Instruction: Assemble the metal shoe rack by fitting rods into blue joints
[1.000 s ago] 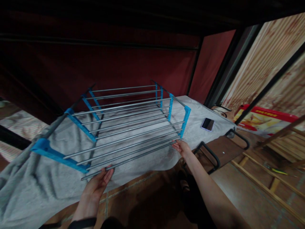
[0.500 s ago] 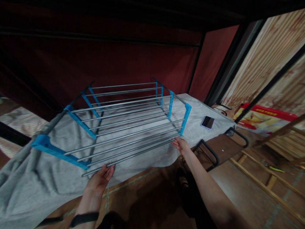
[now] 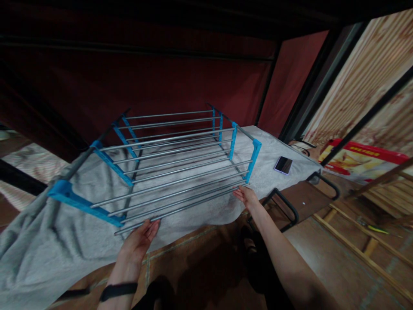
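Note:
A rack of thin silver rods set in blue plastic brackets lies on a grey cloth. Along its near side runs a metal rod, its left end sticking out free beyond my hand. My left hand, palm turned up, has its fingers closed around that rod near the left end. Toward the other end, my right hand pinches the same rod just below the right blue bracket. Whether the rod touches the brackets, I cannot tell.
On the cloth's right part lies a phone. A brown stool with black metal loops stands to the right, near a wooden ladder-like frame on the floor. A red and yellow box lies further back. Dark red panels rise behind the rack.
The view has shifted slightly, so the rack appears a little further right. My left hand and the rod's left end sit slightly higher and further right; both hands keep their hold.

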`<state>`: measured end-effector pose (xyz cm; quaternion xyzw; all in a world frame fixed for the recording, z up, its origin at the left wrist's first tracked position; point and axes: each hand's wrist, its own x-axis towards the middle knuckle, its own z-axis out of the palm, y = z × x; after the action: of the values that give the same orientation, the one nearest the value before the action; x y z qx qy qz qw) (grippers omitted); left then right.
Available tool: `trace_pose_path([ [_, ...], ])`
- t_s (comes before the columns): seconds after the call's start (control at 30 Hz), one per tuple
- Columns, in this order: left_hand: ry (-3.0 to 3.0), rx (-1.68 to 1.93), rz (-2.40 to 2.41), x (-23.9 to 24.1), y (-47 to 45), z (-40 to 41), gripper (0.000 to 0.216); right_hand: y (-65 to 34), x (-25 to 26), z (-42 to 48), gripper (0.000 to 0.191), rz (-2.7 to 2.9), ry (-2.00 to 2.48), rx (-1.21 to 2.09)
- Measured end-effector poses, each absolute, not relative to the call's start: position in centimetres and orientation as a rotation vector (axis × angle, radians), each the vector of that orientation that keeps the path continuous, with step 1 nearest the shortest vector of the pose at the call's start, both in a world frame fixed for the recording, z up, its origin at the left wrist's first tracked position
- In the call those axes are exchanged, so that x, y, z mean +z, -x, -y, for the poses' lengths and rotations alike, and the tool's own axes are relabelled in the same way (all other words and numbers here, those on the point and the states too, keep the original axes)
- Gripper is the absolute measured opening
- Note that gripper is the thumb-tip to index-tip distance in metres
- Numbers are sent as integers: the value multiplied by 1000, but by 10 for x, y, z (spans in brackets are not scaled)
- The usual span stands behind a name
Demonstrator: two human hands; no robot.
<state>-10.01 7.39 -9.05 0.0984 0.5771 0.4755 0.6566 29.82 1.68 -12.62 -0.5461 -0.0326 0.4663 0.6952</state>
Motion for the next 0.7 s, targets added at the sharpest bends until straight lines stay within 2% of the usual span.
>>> trace_pose_path([
  [0.7,-196,1096,-1223,-89,67,-62,19,-285,-123,-17,16,74,1224,1061],
])
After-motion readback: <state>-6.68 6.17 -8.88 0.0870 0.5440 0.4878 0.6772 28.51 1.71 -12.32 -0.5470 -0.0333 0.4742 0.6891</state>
